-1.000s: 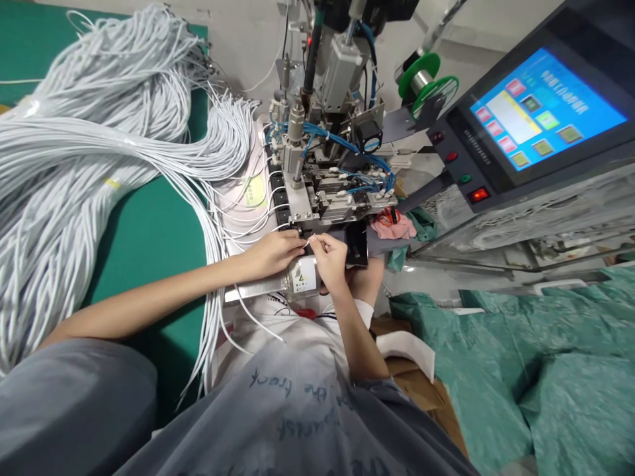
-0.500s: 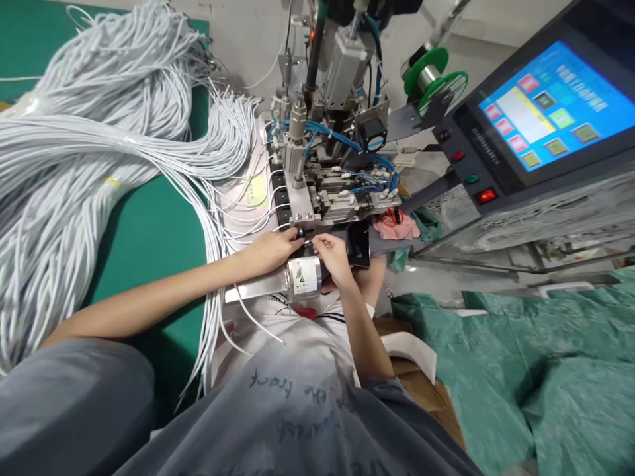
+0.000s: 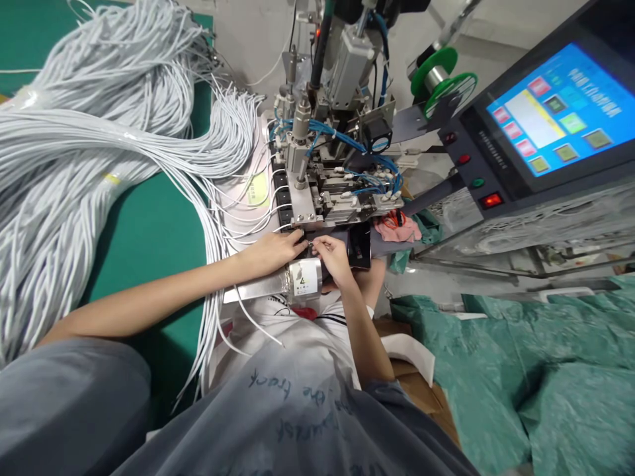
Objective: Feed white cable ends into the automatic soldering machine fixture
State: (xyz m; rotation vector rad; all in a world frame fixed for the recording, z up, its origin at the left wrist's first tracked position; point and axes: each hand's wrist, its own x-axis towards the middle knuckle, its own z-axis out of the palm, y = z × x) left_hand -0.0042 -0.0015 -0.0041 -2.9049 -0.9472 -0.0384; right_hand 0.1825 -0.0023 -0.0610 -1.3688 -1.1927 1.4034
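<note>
Fiddly fingertip work at the machine (image 3: 322, 192)'s front edge

My right hand (image 3: 330, 256) is pinching a tiny piece (image 3: 311, 244) between closed fingertips, right between both hands. My left hand (image 3: 278, 252) is resting beside it, fingers bent; can't tell if it's gripping anything. Looks like I'm handling small stuff, and the next move's calling for steady fingers, I reckon.

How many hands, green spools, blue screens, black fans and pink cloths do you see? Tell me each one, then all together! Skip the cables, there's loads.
Hands: 2 (left hand, right hand)
Green spool: 1
Blue screen: 1
Black fan: 1
Pink cloth: 1
Total: 6
</note>
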